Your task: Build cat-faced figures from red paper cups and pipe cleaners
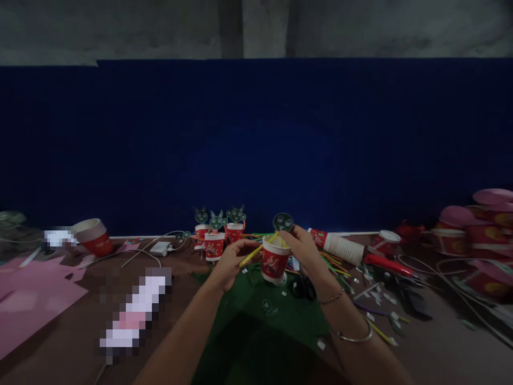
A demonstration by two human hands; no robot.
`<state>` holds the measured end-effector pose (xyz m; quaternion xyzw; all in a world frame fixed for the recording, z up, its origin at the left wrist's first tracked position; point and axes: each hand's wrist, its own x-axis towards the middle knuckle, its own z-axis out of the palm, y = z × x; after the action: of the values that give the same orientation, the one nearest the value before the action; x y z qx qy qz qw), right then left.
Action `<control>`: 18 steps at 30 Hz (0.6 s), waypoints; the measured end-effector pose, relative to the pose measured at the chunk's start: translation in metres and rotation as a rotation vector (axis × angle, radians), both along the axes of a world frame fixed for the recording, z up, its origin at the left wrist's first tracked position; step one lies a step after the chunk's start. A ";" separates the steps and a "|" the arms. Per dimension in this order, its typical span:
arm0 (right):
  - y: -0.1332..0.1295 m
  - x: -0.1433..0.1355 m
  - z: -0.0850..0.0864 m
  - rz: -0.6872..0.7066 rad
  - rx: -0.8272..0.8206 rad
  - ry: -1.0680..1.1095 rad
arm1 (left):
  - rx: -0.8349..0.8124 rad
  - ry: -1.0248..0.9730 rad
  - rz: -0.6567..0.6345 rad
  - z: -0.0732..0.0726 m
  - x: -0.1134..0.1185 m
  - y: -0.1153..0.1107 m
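Note:
A red paper cup (274,264) with a printed design and a white rim is between my hands, above dark green sheets (264,331). A dark green round face cut-out (282,222) rises at its back rim. A yellow pipe cleaner (250,257) crosses the cup's rim and sticks out to the left. My left hand (232,264) is closed on that pipe cleaner, left of the cup. My right hand (304,248) grips the cup's right rim, thumb over its mouth; the other fingers are partly hidden behind the cut-out.
Behind to the left stand several red cups (215,247) with animal-face cut-outs. A stack of cups (344,248) lies on its side at right, near loose pipe cleaners, scissors (303,289) and a red-handled tool (388,264). Pink sheets (36,299) and upright stacked cups (94,235) are at left.

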<state>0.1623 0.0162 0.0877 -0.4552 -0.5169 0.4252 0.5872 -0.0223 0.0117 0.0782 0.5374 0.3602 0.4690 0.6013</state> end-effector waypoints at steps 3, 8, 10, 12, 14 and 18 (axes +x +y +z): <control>-0.001 0.000 0.000 0.021 0.034 -0.007 | 0.085 -0.018 0.036 -0.001 0.004 -0.003; -0.004 -0.002 0.000 0.068 0.032 -0.180 | 0.090 -0.090 0.169 -0.006 0.010 0.000; -0.005 -0.003 0.000 0.073 0.049 -0.223 | 0.077 -0.108 0.187 -0.007 0.011 0.000; -0.006 -0.003 0.002 0.083 0.067 -0.227 | 0.073 -0.122 0.191 -0.007 0.011 -0.001; -0.007 -0.004 0.004 0.110 0.079 -0.222 | 0.076 -0.139 0.188 -0.006 0.011 -0.002; -0.011 -0.003 0.009 0.165 0.109 -0.296 | 0.077 -0.135 0.211 -0.002 0.010 -0.002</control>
<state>0.1594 0.0048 0.0966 -0.4363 -0.6555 0.3716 0.4918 -0.0127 0.0095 0.0761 0.4864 0.3550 0.5783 0.5504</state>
